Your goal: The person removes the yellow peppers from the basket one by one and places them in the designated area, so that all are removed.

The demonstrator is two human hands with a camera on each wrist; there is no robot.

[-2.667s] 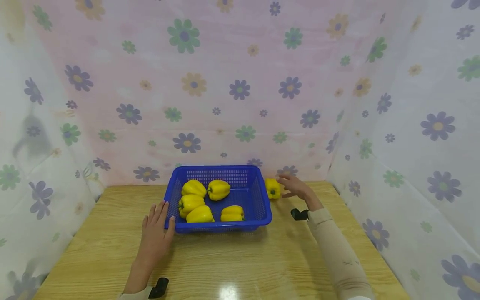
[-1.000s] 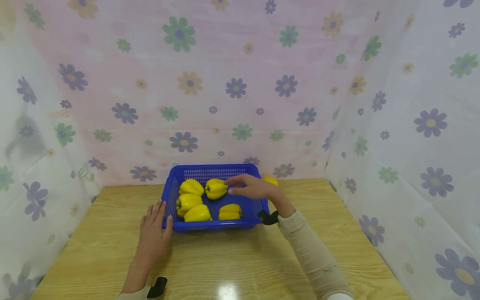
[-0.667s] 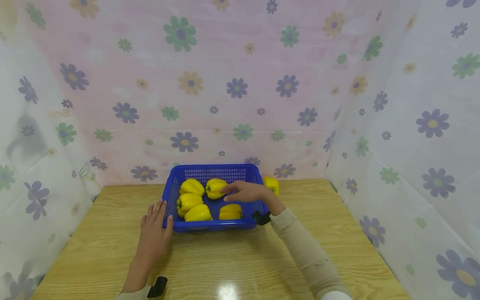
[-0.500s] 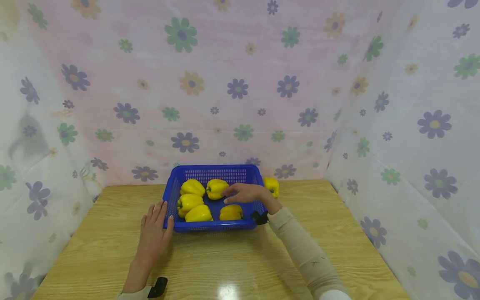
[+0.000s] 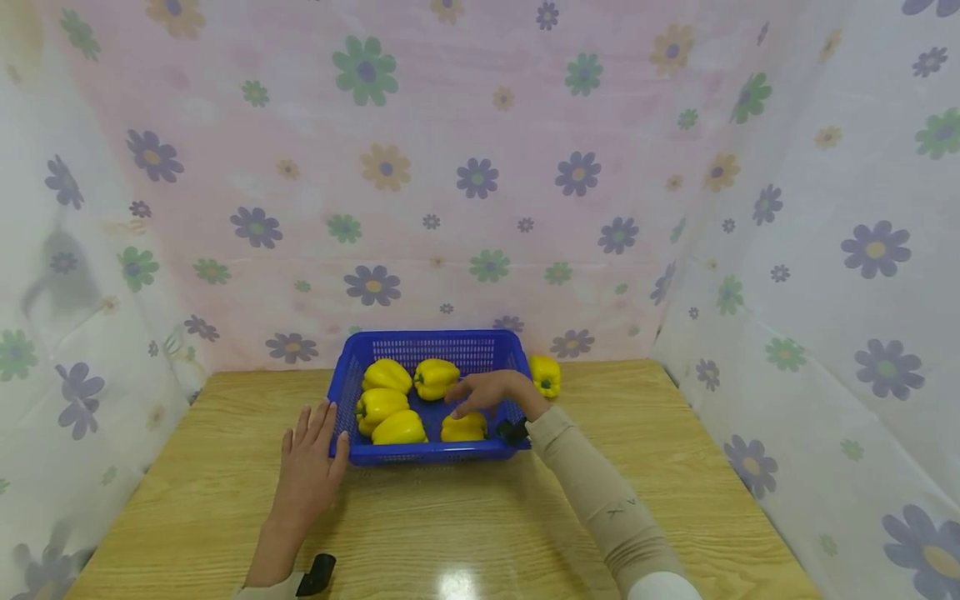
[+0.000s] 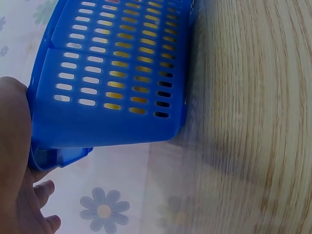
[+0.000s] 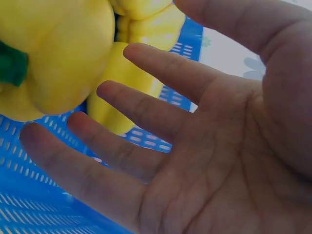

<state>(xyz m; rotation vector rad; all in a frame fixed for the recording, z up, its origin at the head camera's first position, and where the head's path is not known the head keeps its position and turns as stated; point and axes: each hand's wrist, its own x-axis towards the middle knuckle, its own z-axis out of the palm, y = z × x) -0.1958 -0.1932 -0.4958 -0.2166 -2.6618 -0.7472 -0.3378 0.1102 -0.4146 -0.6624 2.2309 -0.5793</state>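
A blue plastic basket [image 5: 420, 454] with perforated sides stands on the table, holding several yellow bell peppers [image 5: 382, 408]. My left hand [image 5: 309, 458] lies at its front left corner, fingers extended along the rim. In the left wrist view, part of that hand overlaps the basket's edge [image 6: 97, 129]. My right hand [image 5: 491, 392] hovers inside the basket's right half, fingers spread, over the front right pepper [image 5: 463, 428]. The right wrist view shows its bare palm [image 7: 214, 161], with a green-stemmed pepper [image 7: 63, 53] beyond the fingertips. Nothing is gripped by either hand.
One more yellow bell pepper [image 5: 547, 377] sits on the wooden table [image 5: 420, 533] outside the basket, close to its right wall. A flower-printed curtain [image 5: 450, 167] encloses the back and both sides of the table.
My right hand has left the pepper outside the basket, passed left over the basket and come toward the front right pepper. That outside pepper remains there. My left hand keeps its place.
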